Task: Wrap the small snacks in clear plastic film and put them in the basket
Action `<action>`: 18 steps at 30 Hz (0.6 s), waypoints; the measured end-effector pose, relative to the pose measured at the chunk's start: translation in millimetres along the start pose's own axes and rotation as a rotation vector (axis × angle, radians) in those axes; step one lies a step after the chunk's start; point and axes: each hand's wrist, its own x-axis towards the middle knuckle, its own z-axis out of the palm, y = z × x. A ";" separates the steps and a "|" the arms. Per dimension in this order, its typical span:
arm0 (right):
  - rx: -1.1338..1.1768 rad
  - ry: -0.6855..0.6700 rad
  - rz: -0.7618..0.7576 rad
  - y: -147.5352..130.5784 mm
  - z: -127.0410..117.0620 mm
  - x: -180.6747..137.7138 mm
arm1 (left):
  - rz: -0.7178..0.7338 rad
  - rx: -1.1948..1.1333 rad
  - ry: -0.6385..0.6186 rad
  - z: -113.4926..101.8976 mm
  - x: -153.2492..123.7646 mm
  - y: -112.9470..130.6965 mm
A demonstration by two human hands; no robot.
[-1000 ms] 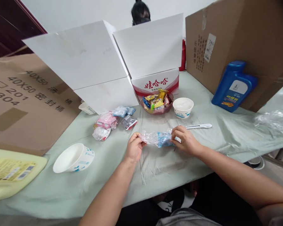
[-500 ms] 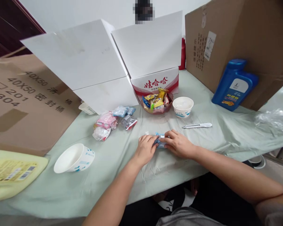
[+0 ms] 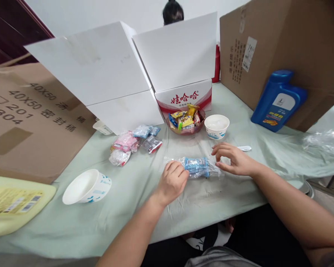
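Observation:
A blue-and-white packet (image 3: 195, 166) in a loose clear plastic bag (image 3: 213, 168) lies flat on the table in front of me. At the bag's left end my left hand (image 3: 173, 182) is closed, fingers curled onto the plastic; the exact pinch is hidden. My right hand (image 3: 235, 159) hovers at the bag's right end, its fingers bent and apart, with nothing visible in them. Behind it, the white handle of a utility knife (image 3: 244, 148) shows; the rest is covered by the hand.
Wrapped packets (image 3: 125, 142) lie left of centre. A glass bowl (image 3: 174, 129) of wrapped sweets and a paper bowl (image 3: 216, 128) stand behind. Another paper bowl (image 3: 86, 187) tilts at left. White cartons (image 3: 117, 66), a brown box (image 3: 247, 55) and a blue bottle (image 3: 277, 102) border the table.
My right hand has moved right, off the packet, and its fingers have spread. My left hand has shifted slightly down and curled. The packet and its bag now show, stretched out flat.

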 end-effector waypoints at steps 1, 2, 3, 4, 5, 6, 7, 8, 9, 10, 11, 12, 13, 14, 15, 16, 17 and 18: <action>0.019 -0.004 -0.025 -5.0 3.3 0.9 | 0.046 0.019 -0.030 -0.2 0.6 4.6; 0.033 -0.028 -0.054 -10.5 7.9 2.1 | 0.084 0.039 -0.055 -0.9 1.2 9.0; 0.029 -0.073 -0.086 -16.2 13.2 3.2 | 0.114 0.057 -0.077 -2.2 1.5 13.1; 0.001 -0.135 -0.113 -21.4 18.7 4.2 | 0.135 0.071 -0.100 -3.9 1.4 16.7; -0.052 -0.201 -0.129 -25.6 24.1 4.8 | 0.145 0.082 -0.128 -5.8 0.6 19.9; -0.120 -0.262 -0.131 -28.6 28.6 5.0 | 0.143 0.092 -0.164 -7.9 -1.1 22.7; -0.192 -0.310 -0.118 -30.3 32.2 4.7 | 0.126 0.098 -0.208 -9.8 -3.8 25.2; -0.259 -0.346 -0.093 -30.8 34.4 4.0 | 0.088 0.101 -0.254 -11.4 -7.6 27.3; -0.315 -0.374 -0.064 -30.4 35.4 2.9 | 0.031 0.100 -0.294 -12.6 -12.3 29.2; -0.361 -0.394 -0.037 -29.5 35.4 1.5 | -0.035 0.094 -0.327 -13.5 -17.6 30.9; -0.401 -0.408 -0.018 -28.5 34.5 0.1 | -0.099 0.089 -0.353 -14.2 -23.0 32.4; -0.438 -0.416 -0.005 -27.9 33.2 -1.1 | -0.151 0.087 -0.375 -14.9 -28.1 33.9; -0.471 -0.423 0.003 -27.8 31.8 -2.2 | -0.186 0.094 -0.395 -15.9 -32.3 35.4; -0.500 -0.430 0.007 -28.5 30.8 -3.0 | -0.203 0.105 -0.415 -17.4 -35.1 37.1; -0.522 -0.435 0.008 -29.9 30.2 -3.5 | -0.202 0.114 -0.434 -19.5 -36.2 39.0; -0.537 -0.437 0.008 -31.9 30.4 -3.7 | -0.195 0.116 -0.445 -22.0 -35.4 41.1; -0.544 -0.438 0.006 -34.1 31.1 -3.8 | -0.178 0.103 -0.439 -24.6 -32.9 43.4; -0.540 -0.437 0.001 -36.6 32.3 -3.7 | -0.151 0.071 -0.418 -26.7 -28.9 45.4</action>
